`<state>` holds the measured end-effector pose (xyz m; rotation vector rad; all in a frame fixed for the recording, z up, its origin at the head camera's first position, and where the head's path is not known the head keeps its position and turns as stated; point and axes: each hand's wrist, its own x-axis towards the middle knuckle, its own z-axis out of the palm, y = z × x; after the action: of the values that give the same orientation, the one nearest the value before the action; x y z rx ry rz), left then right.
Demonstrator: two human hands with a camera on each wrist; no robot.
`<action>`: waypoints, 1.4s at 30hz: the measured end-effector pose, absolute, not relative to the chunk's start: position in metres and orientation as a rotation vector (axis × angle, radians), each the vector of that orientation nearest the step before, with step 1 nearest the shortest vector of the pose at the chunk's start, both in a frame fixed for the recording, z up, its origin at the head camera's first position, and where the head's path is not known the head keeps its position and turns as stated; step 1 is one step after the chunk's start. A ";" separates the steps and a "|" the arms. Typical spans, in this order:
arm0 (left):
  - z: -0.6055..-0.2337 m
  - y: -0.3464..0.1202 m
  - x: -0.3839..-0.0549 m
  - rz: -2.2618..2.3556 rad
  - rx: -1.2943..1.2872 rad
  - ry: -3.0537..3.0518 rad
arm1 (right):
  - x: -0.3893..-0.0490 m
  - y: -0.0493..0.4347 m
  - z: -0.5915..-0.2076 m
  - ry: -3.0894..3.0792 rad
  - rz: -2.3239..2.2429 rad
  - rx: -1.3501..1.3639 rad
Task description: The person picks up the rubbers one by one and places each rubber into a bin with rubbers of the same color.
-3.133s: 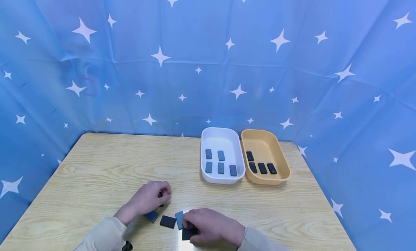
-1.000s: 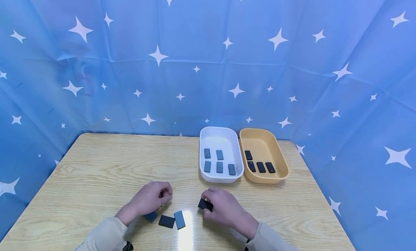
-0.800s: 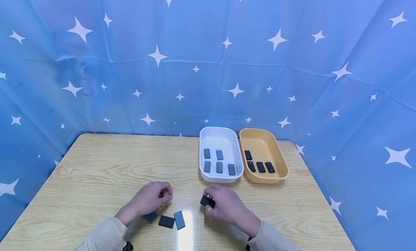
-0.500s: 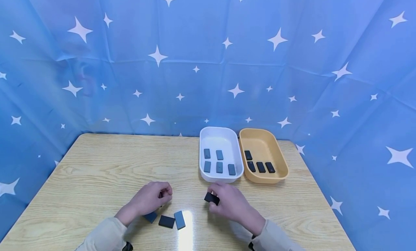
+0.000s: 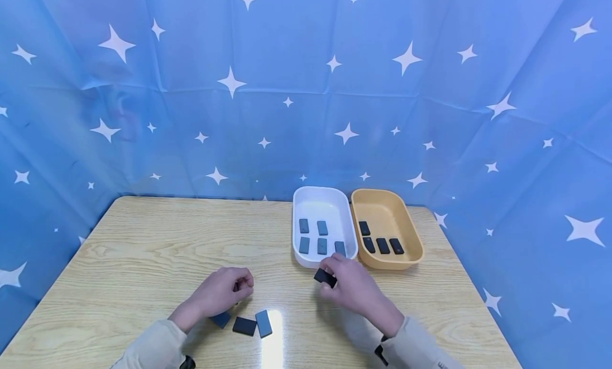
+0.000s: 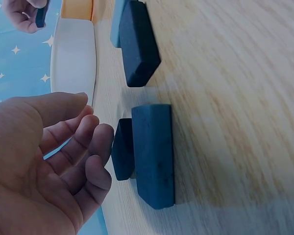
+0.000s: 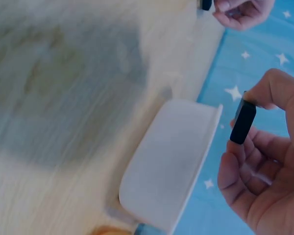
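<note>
My right hand point(image 5: 354, 286) pinches a small black rectangular block point(image 5: 325, 277) between thumb and fingers. The right wrist view shows this black block point(image 7: 243, 121) upright at the fingertips. In the head view the hand overlaps the front corner of the white tray point(image 5: 311, 264). My left hand point(image 5: 217, 290) holds nothing, its fingers loosely curled. Below it lie a blue-grey block point(image 5: 221, 319), a black block point(image 5: 244, 326) and another blue-grey block point(image 5: 264, 324). A further dark block point(image 6: 122, 149) shows near the left fingertips in the left wrist view, mostly hidden from the head view.
The white tray holds several blue-grey blocks point(image 5: 322, 246). Touching its right side, an orange tray point(image 5: 415, 255) has several black blocks point(image 5: 382, 246) in it. Both stand on the wooden table point(image 5: 191, 231) near its back edge, before a blue star-patterned curtain point(image 5: 287, 50).
My right hand has picked up the black block from beside the blue-grey one and carried it forward and right to the white tray's front. My left hand stays put.
</note>
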<state>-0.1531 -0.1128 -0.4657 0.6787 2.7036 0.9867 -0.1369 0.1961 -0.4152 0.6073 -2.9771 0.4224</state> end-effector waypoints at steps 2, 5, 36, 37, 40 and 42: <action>-0.466 -0.113 -0.153 0.986 0.681 2.704 | -0.139 0.199 -0.413 -2.980 0.435 0.575; -0.466 -0.113 -0.153 0.984 0.687 2.707 | -0.142 0.204 -0.410 -2.986 0.451 0.541; -0.466 -0.115 -0.154 0.982 0.663 2.682 | -0.192 0.265 -0.408 -3.009 0.465 0.217; -0.466 -0.115 -0.154 0.983 0.661 2.683 | -0.194 0.267 -0.408 -3.009 0.470 0.207; -0.467 -0.115 -0.154 0.984 0.654 2.688 | -0.201 0.276 -0.409 -3.020 0.487 0.174; -0.467 -0.115 -0.154 0.982 0.654 2.693 | -0.206 0.283 -0.409 -3.031 0.505 0.147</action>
<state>-0.1545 -0.1152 -0.4666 0.6538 2.6930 0.9824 -0.2059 0.2831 -0.4090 0.1472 -3.0309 0.5046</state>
